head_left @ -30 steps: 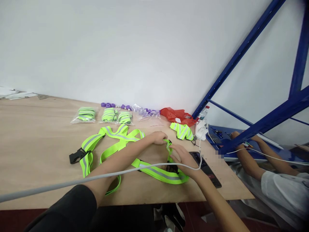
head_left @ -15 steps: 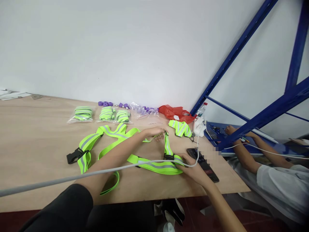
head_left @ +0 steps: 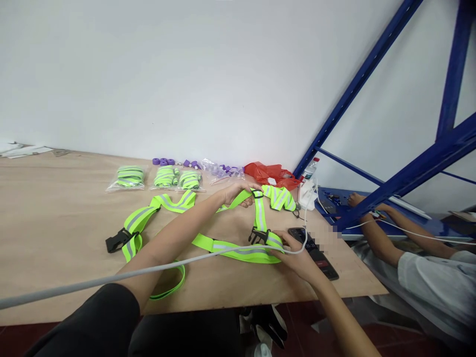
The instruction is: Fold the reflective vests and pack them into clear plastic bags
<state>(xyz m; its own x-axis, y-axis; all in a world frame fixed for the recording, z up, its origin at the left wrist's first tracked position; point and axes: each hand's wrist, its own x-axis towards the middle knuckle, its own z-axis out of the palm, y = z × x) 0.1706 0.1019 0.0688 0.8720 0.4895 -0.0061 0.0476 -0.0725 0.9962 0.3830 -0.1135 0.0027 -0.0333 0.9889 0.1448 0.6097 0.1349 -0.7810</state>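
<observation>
A neon-green reflective harness with grey stripes lies spread over the table. My left hand is closed on one of its straps, beside a black slider, and holds that part up. Lower right, my right hand grips the waist strap next to a black buckle prong. The other black buckle half rests on the table at the left end. A folded green reflective strap lies just beyond my left hand. A grey cable crosses in front of my forearm and the harness.
Bagged green straps sit at the back, near purple rolls and a red plastic bag. A phone lies right of my right hand. Blue rack posts rise at right, where another person's arms work.
My left hand has drawn the strap up, so more of it and the slider show. The buckle prong by my right hand has turned into fuller view.
</observation>
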